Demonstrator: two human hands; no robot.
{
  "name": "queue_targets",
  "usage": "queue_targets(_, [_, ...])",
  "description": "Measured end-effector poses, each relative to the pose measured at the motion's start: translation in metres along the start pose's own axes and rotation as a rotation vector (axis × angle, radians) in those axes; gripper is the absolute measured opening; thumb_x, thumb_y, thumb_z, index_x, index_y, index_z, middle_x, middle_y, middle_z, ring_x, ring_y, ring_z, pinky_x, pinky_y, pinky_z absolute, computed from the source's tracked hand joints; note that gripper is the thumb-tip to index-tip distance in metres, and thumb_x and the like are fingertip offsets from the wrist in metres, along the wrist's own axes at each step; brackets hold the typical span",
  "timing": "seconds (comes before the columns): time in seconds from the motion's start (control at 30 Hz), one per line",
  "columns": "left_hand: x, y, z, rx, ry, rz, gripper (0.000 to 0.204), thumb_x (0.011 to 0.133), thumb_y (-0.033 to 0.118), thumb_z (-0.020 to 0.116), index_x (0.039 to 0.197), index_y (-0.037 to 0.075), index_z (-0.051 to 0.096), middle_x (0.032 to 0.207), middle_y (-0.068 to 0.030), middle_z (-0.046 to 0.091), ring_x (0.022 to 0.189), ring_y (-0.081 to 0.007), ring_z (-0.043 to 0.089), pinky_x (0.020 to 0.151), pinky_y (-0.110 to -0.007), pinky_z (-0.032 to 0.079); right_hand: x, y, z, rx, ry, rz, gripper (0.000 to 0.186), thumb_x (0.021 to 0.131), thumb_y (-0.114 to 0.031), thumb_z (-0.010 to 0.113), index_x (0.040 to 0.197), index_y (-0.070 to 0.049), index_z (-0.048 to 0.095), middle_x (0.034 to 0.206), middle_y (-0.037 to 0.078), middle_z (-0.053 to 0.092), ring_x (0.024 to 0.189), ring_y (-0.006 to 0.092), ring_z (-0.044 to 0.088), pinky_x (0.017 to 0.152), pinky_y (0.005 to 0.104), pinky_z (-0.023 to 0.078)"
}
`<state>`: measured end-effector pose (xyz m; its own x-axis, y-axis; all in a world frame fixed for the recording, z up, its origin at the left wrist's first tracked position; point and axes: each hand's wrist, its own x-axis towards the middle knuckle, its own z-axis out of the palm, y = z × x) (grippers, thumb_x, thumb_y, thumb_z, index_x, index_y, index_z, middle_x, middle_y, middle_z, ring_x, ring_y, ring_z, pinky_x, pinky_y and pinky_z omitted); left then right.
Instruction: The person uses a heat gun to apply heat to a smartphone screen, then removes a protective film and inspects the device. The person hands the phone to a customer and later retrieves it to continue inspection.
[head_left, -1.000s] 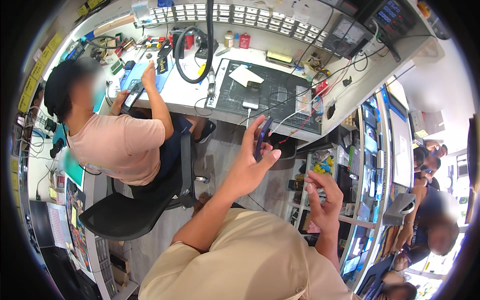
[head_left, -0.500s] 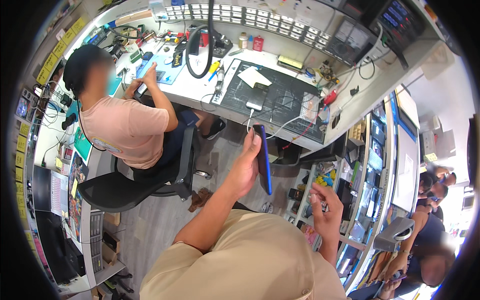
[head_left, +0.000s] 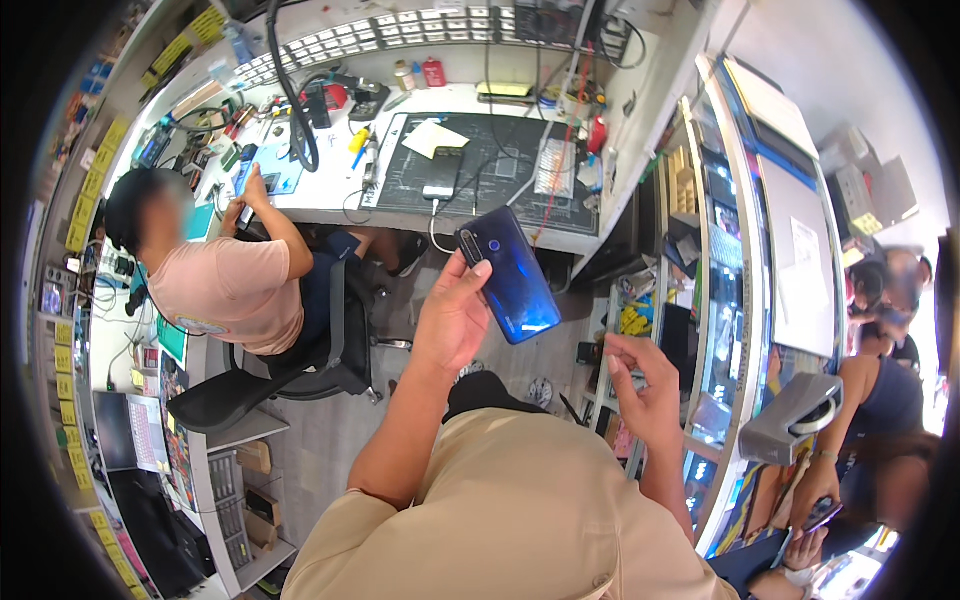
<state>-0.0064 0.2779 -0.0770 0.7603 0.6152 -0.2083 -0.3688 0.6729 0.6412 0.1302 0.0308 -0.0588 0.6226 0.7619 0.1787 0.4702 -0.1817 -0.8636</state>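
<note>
A glossy blue smartphone point(head_left: 515, 285) is gripped along its left edge by my left hand point(head_left: 455, 318), thumb on the back panel. Its back faces me, showing a camera strip and a round fingerprint spot. My right hand point(head_left: 648, 385) hovers to the right of the phone and apart from it, fingers loosely bent with nothing in them. Beyond the phone, a white cable point(head_left: 436, 222) runs up to another phone point(head_left: 444, 174) lying on the black work mat point(head_left: 410, 190). A sheet of pale paper point(head_left: 436, 138) lies beside that second phone.
A co-worker point(head_left: 215, 280) sits at the bench on the left, handling a phone, in a black chair point(head_left: 240, 395). Glass display shelves point(head_left: 705, 330) stand close on my right, with a grey tape dispenser point(head_left: 790, 420) on top. People stand beyond the counter.
My left hand has turned the smartphone from edge-on to show its blue back. My right hand stays nearby, its fingers slightly shifted. The view has swung to the right.
</note>
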Motion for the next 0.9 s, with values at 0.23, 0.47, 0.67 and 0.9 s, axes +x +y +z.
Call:
queue_targets(0.23, [0.009, -0.015, 0.015, 0.044, -0.056, -0.070, 0.057, 0.097, 0.001, 0.063, 0.151, 0.007, 0.047, 0.138, -0.0082, 0.064, 0.126, -0.0223, 0.063, 0.110, -0.041, 0.048, -0.019, 0.018, -0.022, 0.033, 0.064, 0.071, 0.026, 0.098, -0.004, 0.069, 0.124, -0.002, 0.072, 0.098, 0.011, 0.071, 0.081, 0.0199, 0.066, 0.076, 0.0315, 0.055])
queue_targets(0.47, [0.008, -0.026, 0.038, 0.105, -0.085, -0.088, 0.059, 0.094, -0.005, 0.061, 0.151, 0.005, 0.049, 0.135, -0.0055, 0.066, 0.128, -0.0187, 0.062, 0.113, -0.039, 0.046, -0.027, 0.032, -0.028, 0.060, 0.055, 0.116, 0.024, 0.099, -0.006, 0.070, 0.122, -0.002, 0.073, 0.097, 0.011, 0.071, 0.079, 0.0189, 0.066, 0.076, 0.0312, 0.054])
queue_targets(0.67, [0.004, -0.029, 0.049, 0.188, -0.052, -0.045, 0.057, 0.095, -0.002, 0.066, 0.149, 0.006, 0.050, 0.133, -0.0055, 0.067, 0.124, -0.0174, 0.064, 0.111, -0.037, 0.048, -0.024, 0.038, -0.034, 0.092, 0.098, 0.155, 0.023, 0.099, -0.008, 0.070, 0.122, -0.002, 0.073, 0.097, 0.011, 0.072, 0.078, 0.0182, 0.066, 0.076, 0.0307, 0.054])
queue_targets(0.9, [0.007, -0.034, 0.041, 0.159, 0.007, 0.029, 0.045, 0.099, 0.009, 0.072, 0.141, 0.007, 0.056, 0.129, -0.0047, 0.069, 0.119, -0.0170, 0.066, 0.106, -0.036, 0.052, -0.022, 0.037, -0.043, 0.074, 0.132, 0.199, 0.022, 0.100, -0.005, 0.069, 0.120, 0.000, 0.073, 0.096, 0.010, 0.071, 0.080, 0.0160, 0.067, 0.076, 0.0303, 0.054])
